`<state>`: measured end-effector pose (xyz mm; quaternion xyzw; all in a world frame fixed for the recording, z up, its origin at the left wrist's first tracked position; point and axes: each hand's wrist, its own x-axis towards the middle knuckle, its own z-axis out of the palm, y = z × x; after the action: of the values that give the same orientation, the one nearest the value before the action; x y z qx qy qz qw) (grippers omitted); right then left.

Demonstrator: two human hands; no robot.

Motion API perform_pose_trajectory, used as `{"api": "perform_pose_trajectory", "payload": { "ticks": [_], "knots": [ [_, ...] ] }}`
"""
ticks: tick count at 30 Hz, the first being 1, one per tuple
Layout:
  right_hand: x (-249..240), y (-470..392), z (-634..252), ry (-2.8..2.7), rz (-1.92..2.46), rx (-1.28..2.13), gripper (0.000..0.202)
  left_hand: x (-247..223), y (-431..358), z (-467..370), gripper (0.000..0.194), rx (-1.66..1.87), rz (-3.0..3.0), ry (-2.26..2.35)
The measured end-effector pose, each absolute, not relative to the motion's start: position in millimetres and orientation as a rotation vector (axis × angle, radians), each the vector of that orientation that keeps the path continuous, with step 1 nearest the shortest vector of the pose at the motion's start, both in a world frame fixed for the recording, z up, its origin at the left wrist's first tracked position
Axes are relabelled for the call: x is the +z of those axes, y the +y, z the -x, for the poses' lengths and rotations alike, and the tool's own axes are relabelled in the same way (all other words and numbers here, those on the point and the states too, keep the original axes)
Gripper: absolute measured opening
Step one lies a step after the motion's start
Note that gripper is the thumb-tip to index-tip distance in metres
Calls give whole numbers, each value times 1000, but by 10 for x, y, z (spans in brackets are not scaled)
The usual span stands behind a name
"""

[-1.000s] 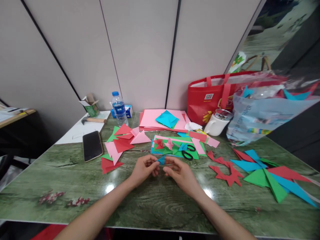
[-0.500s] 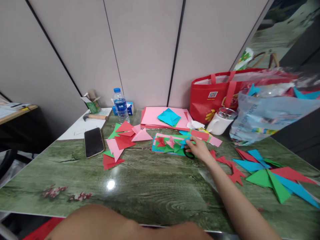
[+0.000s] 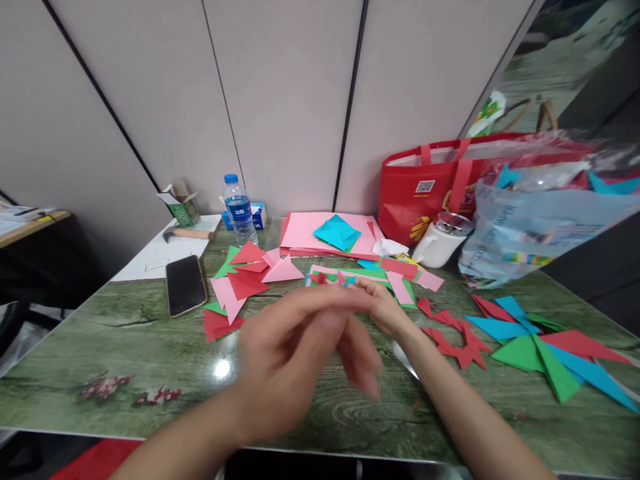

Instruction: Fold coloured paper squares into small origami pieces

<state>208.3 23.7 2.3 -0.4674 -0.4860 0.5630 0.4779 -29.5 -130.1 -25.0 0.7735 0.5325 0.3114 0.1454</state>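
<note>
My left hand (image 3: 300, 360) is large and blurred over the middle of the table, its fingers curled loosely apart with nothing seen in them. Behind it, my right hand (image 3: 383, 303) reaches to the layered coloured paper strips (image 3: 367, 273), its fingers partly hidden by my left hand. What those fingers hold, if anything, cannot be made out. Small red, pink and blue folded pieces (image 3: 340, 279) lie on the strips. A red cut-paper chain (image 3: 463, 343) rests right of my right wrist. Pink, red and green paper pieces (image 3: 247, 283) lie to the left.
Along the back stand a water bottle (image 3: 241, 212), a pink paper stack (image 3: 305, 230), a white mug (image 3: 440, 243), a red bag (image 3: 405, 197) and a plastic bag (image 3: 520, 230). A phone (image 3: 186, 285) and a hammer (image 3: 193, 233) lie left. A coloured paper star (image 3: 535, 343) lies right.
My left hand has risen from the near edge to over the middle of the table. My right hand has shifted slightly left, and the black-handled scissors by it are now hidden.
</note>
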Motion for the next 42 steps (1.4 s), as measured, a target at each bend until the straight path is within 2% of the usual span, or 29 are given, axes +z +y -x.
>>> {"api": "perform_pose_trajectory", "payload": {
  "ticks": [4,7,12,19,27,35,42],
  "knots": [
    [-39,331,-2164,-1033,1262,1156,30,159,-109,-193,22,1066,-1555,1034],
    [-140,364,-2181,-966,1222,1319,33,66,218,-263,25,1017,-1270,1029],
    [-185,312,-2189,-849,1203,1409,29,-245,91,-183,32,897,-1202,1006],
    [20,91,-2017,-956,884,1521,24,-125,-28,-286,51,770,-950,786],
    [1,-32,-1844,-1363,871,1513,24,-48,-52,-221,27,827,-1104,726],
    [-21,9,-1904,-1382,927,1396,25,-47,-19,-228,39,855,-959,559],
    [-16,8,-1898,-1458,906,1289,22,-73,-10,-226,30,960,-928,584]
  ]
}}
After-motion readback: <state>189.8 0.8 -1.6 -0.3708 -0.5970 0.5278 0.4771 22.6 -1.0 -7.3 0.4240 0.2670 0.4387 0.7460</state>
